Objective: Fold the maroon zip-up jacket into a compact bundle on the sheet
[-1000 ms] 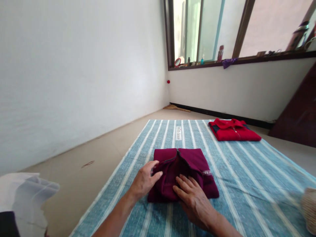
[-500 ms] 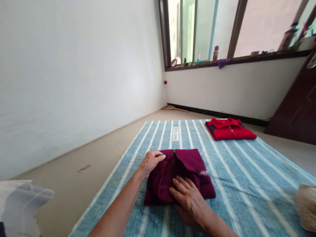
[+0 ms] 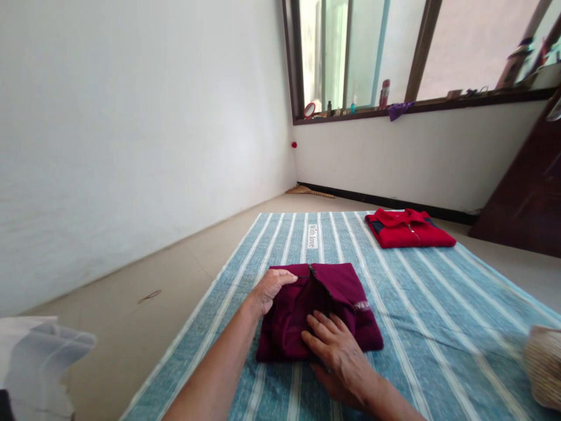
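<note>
A folded maroon zip jacket lies on the striped blue cloth, its front opening parted below a dark zipper near the far edge. At its left side, my left hand pinches the edge of the opening beside the zipper. My right hand lies flat over the near part of the jacket, fingers stretched out on the fabric. Pale lettering shows on the garment's right side, partly folded under.
A folded red jacket with dark shoulder parts rests at the cloth's far right. The blue-and-white striped cloth covers the table. A beige knitted item sits at the right edge, and white sheer material at the left. Walls stand behind.
My left hand's fingers have shifted slightly along the jacket's edge to the right. My right hand has stayed in place, and the view has moved only a little.
</note>
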Demonstrator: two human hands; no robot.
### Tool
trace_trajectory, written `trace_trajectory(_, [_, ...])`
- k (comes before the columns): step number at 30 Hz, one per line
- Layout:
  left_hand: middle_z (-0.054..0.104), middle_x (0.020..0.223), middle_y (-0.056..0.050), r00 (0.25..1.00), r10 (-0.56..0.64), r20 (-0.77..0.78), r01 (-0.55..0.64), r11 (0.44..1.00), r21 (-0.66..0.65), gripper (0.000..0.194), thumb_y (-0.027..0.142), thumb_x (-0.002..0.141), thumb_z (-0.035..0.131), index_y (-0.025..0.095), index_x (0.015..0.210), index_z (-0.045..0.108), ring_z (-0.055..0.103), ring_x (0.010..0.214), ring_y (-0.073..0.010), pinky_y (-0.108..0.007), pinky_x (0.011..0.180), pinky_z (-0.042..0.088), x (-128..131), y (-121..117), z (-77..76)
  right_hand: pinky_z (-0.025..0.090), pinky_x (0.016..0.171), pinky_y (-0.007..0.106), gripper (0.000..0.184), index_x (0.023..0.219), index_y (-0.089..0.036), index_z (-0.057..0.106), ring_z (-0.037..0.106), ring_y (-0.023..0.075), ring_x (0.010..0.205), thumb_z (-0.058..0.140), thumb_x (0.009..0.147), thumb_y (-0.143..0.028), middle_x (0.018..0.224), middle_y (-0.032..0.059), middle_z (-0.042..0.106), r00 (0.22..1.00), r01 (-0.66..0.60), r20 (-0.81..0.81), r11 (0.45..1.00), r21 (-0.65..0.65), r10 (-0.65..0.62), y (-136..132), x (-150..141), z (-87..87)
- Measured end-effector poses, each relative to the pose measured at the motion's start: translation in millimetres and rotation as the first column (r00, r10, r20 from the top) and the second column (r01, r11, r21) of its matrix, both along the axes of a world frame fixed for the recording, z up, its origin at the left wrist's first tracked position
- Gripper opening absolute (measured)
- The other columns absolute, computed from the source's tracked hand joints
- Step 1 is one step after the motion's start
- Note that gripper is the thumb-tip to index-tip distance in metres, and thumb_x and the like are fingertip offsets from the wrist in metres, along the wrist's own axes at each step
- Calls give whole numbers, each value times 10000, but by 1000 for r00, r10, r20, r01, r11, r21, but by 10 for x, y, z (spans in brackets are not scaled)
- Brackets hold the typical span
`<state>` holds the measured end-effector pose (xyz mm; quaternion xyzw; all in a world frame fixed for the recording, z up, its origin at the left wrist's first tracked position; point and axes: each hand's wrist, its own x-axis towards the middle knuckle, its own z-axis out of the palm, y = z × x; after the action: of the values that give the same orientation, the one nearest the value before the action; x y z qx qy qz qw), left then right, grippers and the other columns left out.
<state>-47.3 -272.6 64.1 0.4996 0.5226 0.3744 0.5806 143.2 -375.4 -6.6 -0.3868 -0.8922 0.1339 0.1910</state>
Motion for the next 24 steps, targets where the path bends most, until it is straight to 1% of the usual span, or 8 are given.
trace_trajectory(5, [622,558,23,999,49,4,-49,999,-5,184,288,566,723,179,578,576,546,532,-145,-257,560,411,15,-2,-39,207,1114,480,555,1356,-278,447,288,261,1376,566,814,-260,1475,53,386,1000,7,10,999,33,-7,-10,-4,-7])
trace_trajectory(10, [602,550,36,996,89,2,-89,996,27,190,280,556,706,182,549,544,517,521,-130,-245,554,390,16,14,-100,199,1114,494,548,1366,-267,434,274,277,1380,567,836,-300,1481,65,374,1000,2,20,999,42,-3,-13,-3,6])
trace_trajectory(15, [592,549,32,996,87,-17,-86,995,43,197,307,561,704,178,557,555,507,526,-134,-246,541,379,12,15,-103,236,1095,497,536,1344,-244,462,314,300,1355,592,842,-380,1465,96,392,999,13,52,1000,25,-15,-28,-25,134])
trace_trajectory(17, [590,554,31,996,85,-27,-84,995,47,205,320,560,707,176,564,561,507,529,-136,-249,541,378,8,16,-107,229,1094,511,524,1293,-217,512,330,315,1341,606,835,-452,1442,118,418,998,36,41,998,56,-38,-49,-75,213])
trace_trajectory(19, [595,568,29,996,86,-36,-83,995,55,218,331,557,714,173,566,564,517,547,-138,-252,560,388,4,21,-116,251,1080,516,486,1190,-195,580,389,322,1293,622,818,-505,1360,129,500,996,84,0,992,98,-84,-74,-167,299])
trace_trajectory(20, [599,577,28,995,87,-40,-85,995,57,224,335,555,718,171,569,566,526,561,-140,-255,576,398,1,24,-123,302,1049,503,434,1111,-192,615,454,314,1228,628,815,-509,1273,123,566,993,118,-24,988,104,-116,-84,-228,343])
trace_trajectory(22, [613,596,23,995,92,-49,-89,994,56,233,345,551,723,166,589,578,550,586,-147,-265,610,420,-3,31,-137,423,912,451,313,921,-191,656,571,282,1021,629,823,-487,1030,94,657,977,212,-54,974,75,-208,-92,-372,419])
trace_trajectory(24, [626,606,16,993,95,-66,-92,994,51,246,360,550,723,160,622,598,572,594,-161,-283,625,440,-8,37,-148,467,763,401,307,773,-182,663,604,263,845,621,830,-480,843,82,666,950,308,-50,951,23,-307,-81,-521,466])
